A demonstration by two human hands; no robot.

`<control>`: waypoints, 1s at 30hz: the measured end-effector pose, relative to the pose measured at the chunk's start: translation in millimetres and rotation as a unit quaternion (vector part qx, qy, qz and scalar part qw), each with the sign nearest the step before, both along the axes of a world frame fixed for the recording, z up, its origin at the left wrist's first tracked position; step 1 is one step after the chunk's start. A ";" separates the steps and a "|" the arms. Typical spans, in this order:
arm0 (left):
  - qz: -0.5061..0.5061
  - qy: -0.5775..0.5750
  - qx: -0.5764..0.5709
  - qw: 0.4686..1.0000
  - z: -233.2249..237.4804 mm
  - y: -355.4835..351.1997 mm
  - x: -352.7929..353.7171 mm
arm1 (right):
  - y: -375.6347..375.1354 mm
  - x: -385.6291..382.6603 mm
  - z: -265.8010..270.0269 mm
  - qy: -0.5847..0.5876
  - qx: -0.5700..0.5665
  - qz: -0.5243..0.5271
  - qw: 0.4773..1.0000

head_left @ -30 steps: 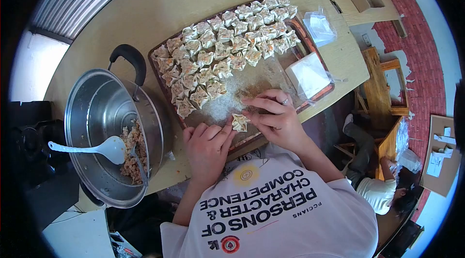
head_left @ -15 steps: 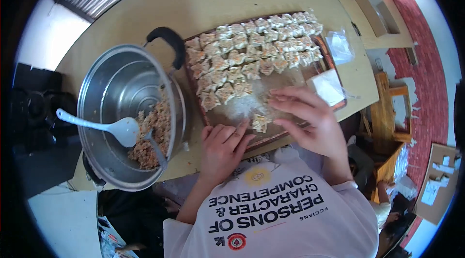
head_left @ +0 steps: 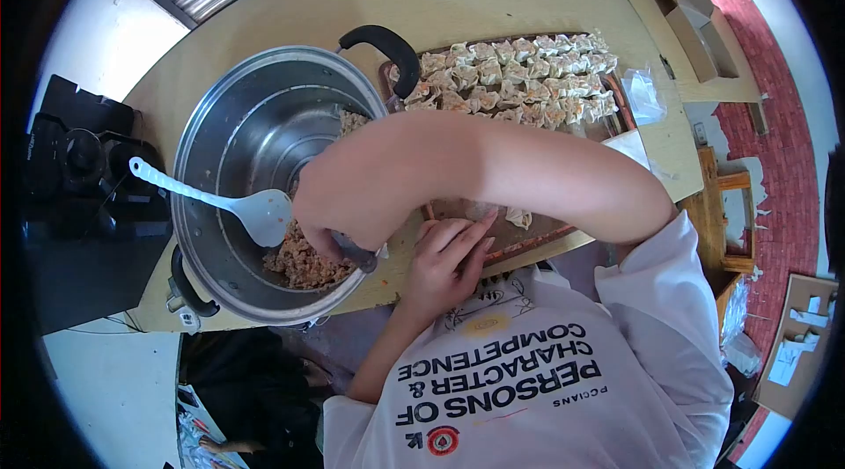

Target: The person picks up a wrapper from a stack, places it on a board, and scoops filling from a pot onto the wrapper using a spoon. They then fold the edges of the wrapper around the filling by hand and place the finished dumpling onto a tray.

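My right hand (head_left: 352, 196) is inside the large metal pot (head_left: 198, 271), with its fingers curled round the grey handle of a spoon (head_left: 356, 255) by the pot's right wall. The spoon's lower end is hidden. Under that hand lies minced filling (head_left: 304, 262). My left hand (head_left: 447, 258) rests at the tray's near edge, its fingers stretched out and holding nothing. A single dumpling wrapper (head_left: 519, 218) lies on the tray (head_left: 546, 230), just right of the left fingertips. Rows of filled dumplings (head_left: 528, 73) cover the tray's far side; my right forearm hides some.
A white ladle (head_left: 264, 214) leans in the pot, its handle over the left rim. The pot's black handle (head_left: 387, 51) sticks up near the tray. A clear plastic bag (head_left: 642, 95) lies right of the tray. A black appliance (head_left: 84, 152) stands at the left.
My right hand has left the wrapper and swung across to the pot, onto the spoon. My left hand stays at the tray's edge. The view has shifted, so the pot and tray appear farther right.
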State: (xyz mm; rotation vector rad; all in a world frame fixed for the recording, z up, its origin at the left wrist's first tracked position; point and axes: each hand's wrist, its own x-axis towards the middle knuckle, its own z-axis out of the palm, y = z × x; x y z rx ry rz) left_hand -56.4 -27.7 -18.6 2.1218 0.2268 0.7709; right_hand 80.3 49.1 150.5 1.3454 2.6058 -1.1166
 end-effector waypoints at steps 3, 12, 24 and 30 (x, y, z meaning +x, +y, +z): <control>-0.006 -0.003 -0.003 1.000 -2.8 0.5 -0.8 | 7.5 3.9 -12.0 0.054 0.008 0.038 0.998; -0.029 0.001 -0.012 1.000 -4.3 3.1 -0.9 | 20.9 11.8 -29.8 0.128 0.222 -0.206 0.945; -0.031 0.008 -0.019 0.999 -2.4 3.4 -0.4 | 5.3 13.0 -25.4 0.194 0.107 -0.166 0.961; -0.029 0.005 -0.014 0.999 -1.9 3.5 0.6 | 5.5 16.4 -26.2 0.254 0.085 -0.158 0.950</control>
